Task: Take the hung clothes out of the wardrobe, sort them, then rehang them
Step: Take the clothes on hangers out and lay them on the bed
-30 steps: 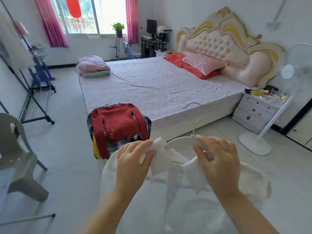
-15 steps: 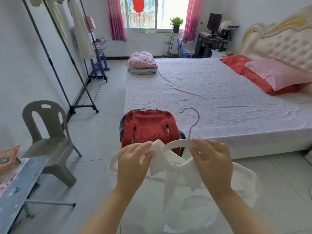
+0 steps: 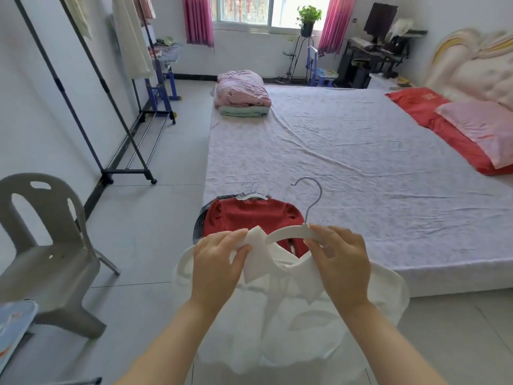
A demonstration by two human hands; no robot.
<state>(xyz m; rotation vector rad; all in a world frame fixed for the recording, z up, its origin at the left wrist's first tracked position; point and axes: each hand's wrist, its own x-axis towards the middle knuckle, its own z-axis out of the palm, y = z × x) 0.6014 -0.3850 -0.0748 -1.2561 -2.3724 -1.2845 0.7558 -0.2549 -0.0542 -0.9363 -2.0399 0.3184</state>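
— Where's the white shirt (image 3: 291, 323)?
— Held up before the bed (image 3: 347, 168) corner, near the red sweater (image 3: 249, 218). Left grip (image 3: 216, 262) pinches its collar; right grip (image 3: 341, 265) pinches the white hanger (image 3: 288, 232) (hook upward).
— Handling?
— Light, limp; seemingly half on, so hold collar and hanger arm together.

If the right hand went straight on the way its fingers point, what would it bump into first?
Probably the red ribbed sweater at the foot of the lilac-sheeted bed, just beyond the white plastic hanger that the right hand pinches. Depth is unclear from one view.
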